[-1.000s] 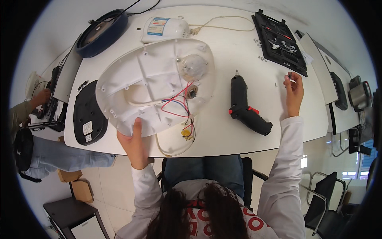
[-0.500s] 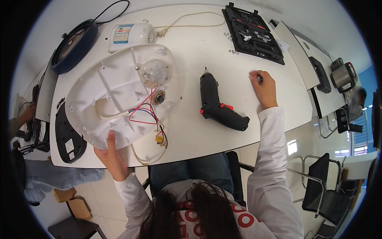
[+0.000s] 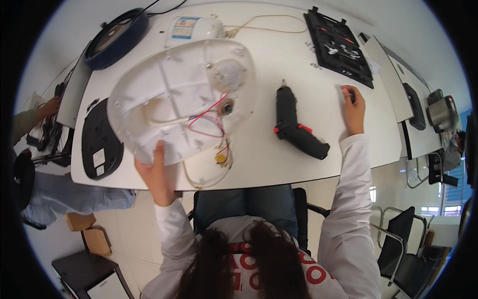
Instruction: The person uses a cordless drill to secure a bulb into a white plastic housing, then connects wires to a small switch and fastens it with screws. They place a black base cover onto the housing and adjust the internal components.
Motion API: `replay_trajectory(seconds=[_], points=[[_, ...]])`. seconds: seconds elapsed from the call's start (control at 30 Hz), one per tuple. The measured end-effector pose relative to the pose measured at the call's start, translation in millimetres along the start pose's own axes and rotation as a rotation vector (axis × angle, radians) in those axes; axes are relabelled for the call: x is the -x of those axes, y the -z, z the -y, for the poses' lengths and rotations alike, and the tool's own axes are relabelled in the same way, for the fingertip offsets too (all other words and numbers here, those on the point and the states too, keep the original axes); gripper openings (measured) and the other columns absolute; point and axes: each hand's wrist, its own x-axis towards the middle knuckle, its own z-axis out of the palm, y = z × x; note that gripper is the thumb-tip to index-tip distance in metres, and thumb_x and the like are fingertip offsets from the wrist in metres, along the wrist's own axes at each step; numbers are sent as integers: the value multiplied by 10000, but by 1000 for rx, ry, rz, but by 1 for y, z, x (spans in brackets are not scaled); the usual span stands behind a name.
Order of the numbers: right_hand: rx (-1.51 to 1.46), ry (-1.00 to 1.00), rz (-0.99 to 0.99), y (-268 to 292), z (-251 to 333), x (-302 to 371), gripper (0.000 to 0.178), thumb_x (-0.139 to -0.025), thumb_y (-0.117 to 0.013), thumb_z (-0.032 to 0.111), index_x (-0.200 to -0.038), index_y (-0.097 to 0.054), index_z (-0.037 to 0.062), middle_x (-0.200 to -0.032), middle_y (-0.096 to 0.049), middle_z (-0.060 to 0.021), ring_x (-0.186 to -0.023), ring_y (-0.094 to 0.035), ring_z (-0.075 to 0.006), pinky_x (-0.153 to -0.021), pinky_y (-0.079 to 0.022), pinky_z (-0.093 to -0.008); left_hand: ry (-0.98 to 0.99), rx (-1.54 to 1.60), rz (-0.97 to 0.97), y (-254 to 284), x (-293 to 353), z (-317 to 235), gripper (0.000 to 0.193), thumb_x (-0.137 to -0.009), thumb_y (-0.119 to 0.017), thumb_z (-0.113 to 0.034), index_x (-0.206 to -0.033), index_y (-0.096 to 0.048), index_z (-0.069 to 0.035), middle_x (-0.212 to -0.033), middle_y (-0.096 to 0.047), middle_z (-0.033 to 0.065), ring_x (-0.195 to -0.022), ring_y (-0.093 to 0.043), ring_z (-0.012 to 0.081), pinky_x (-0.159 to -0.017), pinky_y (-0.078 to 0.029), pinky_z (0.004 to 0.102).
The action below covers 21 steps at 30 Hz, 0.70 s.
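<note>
White plastic shell point(image 3: 149, 92): toward the left of the surface point(image 3: 266, 60), ribbed hollow side facing up. Left grip point(image 3: 156, 172) is closed on its near edge, thumb laid over the inside, remaining fingers hidden beneath. Whether the shell rests flat or is slightly raised, I cannot tell.

Inside the shell: a round translucent cover point(image 3: 230, 74) at the far right, a dark-centred fitting point(image 3: 227, 107) just below it, and loose red wires point(image 3: 204, 130) crossing toward the near rim. A yellow part point(image 3: 221, 158) lies beside that rim among thin leads.

Right grip point(image 3: 353, 112) is well apart from the shell, fingers curled on a small dark piece point(image 3: 352, 96), kind unclear.

Between the two hands lies a black power screwdriver point(image 3: 291, 119) with red accents, bit toward the far side. Left of the shell, partly covered by it from where I stand: a black oval base point(image 3: 102, 134).

Farther out: a white labelled motor housing point(image 3: 204, 28), a dark blue round part point(image 3: 117, 37), an open black tool case point(image 3: 321, 40), small screws point(image 3: 315, 66) near the case.
</note>
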Motion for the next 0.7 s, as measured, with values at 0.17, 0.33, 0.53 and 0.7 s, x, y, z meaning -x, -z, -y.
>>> replay_trajectory(seconds=[0.17,0.33,0.53,0.7], points=[[-92,20,-157,1,7,7,185,-949,-632,204,-1004,-669,32,-876,-674,-34,-777,-568,-97,-735,-452,-235,-59,-26,20,-4,1,-7,480,-874,-683,-34,-1303,-477,30,-1244,-571,94,-1111,-542,167,-987,-395,290],[-252,-63,-183,2,68,49,162,-928,-661,159,-964,-662,2,-869,-666,-17,-770,-544,-72,-728,-430,-205,-318,-319,-77,-2,5,-9,652,-828,-659,-21,-1400,-346,-9,-1398,-389,144,-1288,-400,232,-1056,-337,360],[-417,-61,115,-7,202,136,68,-854,-716,39,-889,-661,19,-788,-635,31,-629,-438,-8,-580,-345,-154,-818,-564,-143,-7,53,-47,503,-799,-623,-15,-1276,-468,22,-1282,-512,158,-1180,-509,289,-965,-420,416],[-745,-225,294,-48,227,171,74,-860,-724,72,-862,-660,35,-699,-544,84,-585,-348,2,-525,-272,-177,-916,-583,467,-51,74,-84,376,-680,-752,-12,-1046,-680,-63,-913,-647,37,-855,-622,255,-754,-475,374]])
